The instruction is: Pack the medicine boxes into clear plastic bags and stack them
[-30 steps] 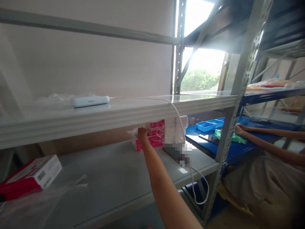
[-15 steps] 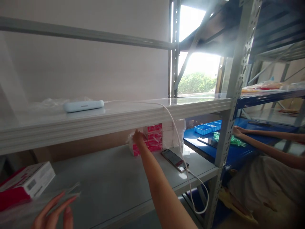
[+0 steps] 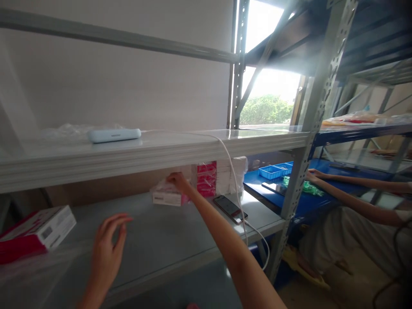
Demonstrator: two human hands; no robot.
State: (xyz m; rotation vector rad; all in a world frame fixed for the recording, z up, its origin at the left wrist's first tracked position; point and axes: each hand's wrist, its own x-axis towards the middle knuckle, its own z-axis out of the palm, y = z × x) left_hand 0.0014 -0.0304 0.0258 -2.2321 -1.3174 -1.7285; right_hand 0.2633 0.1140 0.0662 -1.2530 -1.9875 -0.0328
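My right hand (image 3: 179, 182) reaches under the upper shelf, its fingers closed on the clear plastic around a white and pink box (image 3: 167, 198). That wrapped box rests on the lower shelf, or just over it; I cannot tell which. Right behind my wrist stand more pink boxes (image 3: 206, 179) in clear film, beside a white wrapped stack (image 3: 225, 180). My left hand (image 3: 108, 242) hovers over the front of the lower shelf, fingers apart and holding nothing. Left of it lies a larger red and white box (image 3: 38, 234) with clear plastic in front.
A phone (image 3: 230, 209) with a white cable (image 3: 236, 176) lies at the lower shelf's right end. A light blue device (image 3: 114, 135) sits on the upper shelf. Beyond the metal post (image 3: 294, 189), another person's hands (image 3: 315, 175) are over a blue table with blue trays (image 3: 272, 171).
My right hand has moved left with the wrapped box, away from the other pink boxes. My left hand has come up and right, further over the shelf. The view has shifted slightly.
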